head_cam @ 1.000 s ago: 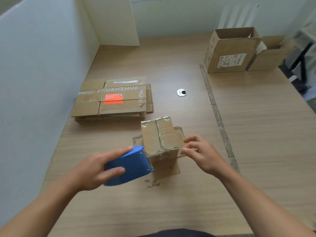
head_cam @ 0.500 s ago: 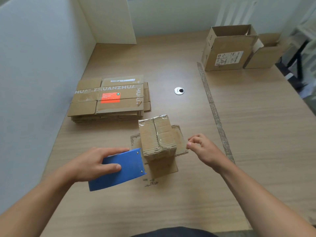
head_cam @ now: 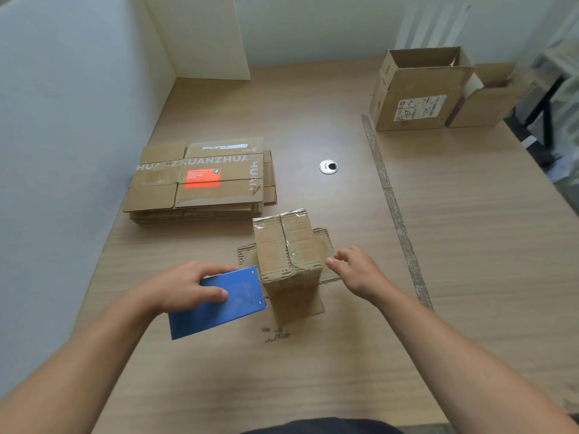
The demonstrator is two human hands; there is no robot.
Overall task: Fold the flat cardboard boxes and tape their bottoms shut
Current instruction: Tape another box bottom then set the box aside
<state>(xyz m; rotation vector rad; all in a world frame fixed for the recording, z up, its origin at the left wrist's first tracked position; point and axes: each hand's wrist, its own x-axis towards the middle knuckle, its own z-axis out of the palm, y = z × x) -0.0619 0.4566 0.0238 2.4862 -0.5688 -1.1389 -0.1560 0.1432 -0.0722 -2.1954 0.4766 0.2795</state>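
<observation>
A small folded cardboard box (head_cam: pixel 286 249) stands bottom-up in the middle of the wooden table (head_cam: pixel 470 245), with clear tape along its closed seam and its other flaps spread flat beneath it. My left hand (head_cam: pixel 180 288) grips a blue tape dispenser (head_cam: pixel 221 303) just left of the box, its front edge close to the box's near corner. My right hand (head_cam: pixel 357 272) hovers to the right of the box with loosely curled fingers, holding nothing and apart from the cardboard. A stack of flat cardboard boxes (head_cam: pixel 200 177) with an orange label lies behind to the left.
Two open assembled boxes (head_cam: pixel 416 92) stand at the far right of the table. A round metal cable grommet (head_cam: pixel 328 166) sits mid-table. A strip of worn tape (head_cam: pixel 394 208) runs along the table. White walls close the left and back sides.
My left hand has pulled the blue dispenser away from the box's front face, down and to the left. My right hand has let go of the box and drawn back to the right.
</observation>
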